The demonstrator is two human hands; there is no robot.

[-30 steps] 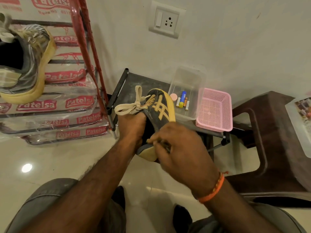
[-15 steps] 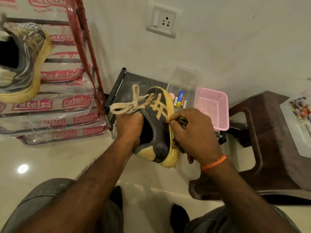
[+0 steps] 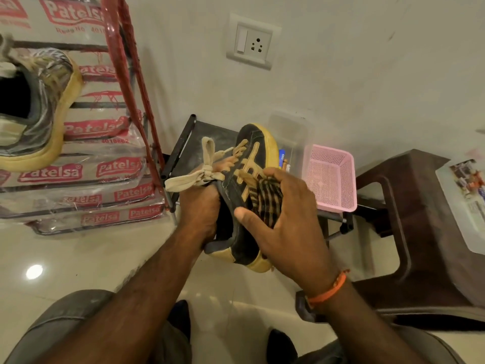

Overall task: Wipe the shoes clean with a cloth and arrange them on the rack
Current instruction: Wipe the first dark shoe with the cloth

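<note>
While the black-and-tan shoe (image 3: 244, 195) is held up in mid-air above the floor (image 3: 86, 256), it is gripped from inside its opening by the left hand (image 3: 200, 214), whose fingers are curled around the collar. A checked cloth (image 3: 265, 200) is pressed against the shoe's side by the right hand (image 3: 283, 227), with the fingers curled over the cloth and the thumb laid along the shoe's upper; an orange band (image 3: 328, 291) is worn at that wrist. The tied beige laces (image 3: 202, 169) are seen hanging out to the left of the shoe.

A second shoe (image 3: 36, 111) with a pale yellow sole is seen at the far left on a rack (image 3: 131, 82) with a red frame, whose shelves are wrapped in clear printed plastic (the word "Patelsa" can be read on it). Behind the held shoe a low dark stand (image 3: 183, 148) is placed against the wall (image 3: 341, 61), and on it a clear plastic box (image 3: 291, 132) and a pink mesh basket (image 3: 330, 177) are set side by side. A white switch and socket plate (image 3: 253, 44) is fixed to the wall above. A dark brown stool (image 3: 409, 219) is found at the right, with a clear container (image 3: 464, 203) resting on it. The glossy cream floor tiles are marked by one bright reflection (image 3: 34, 271).
</note>
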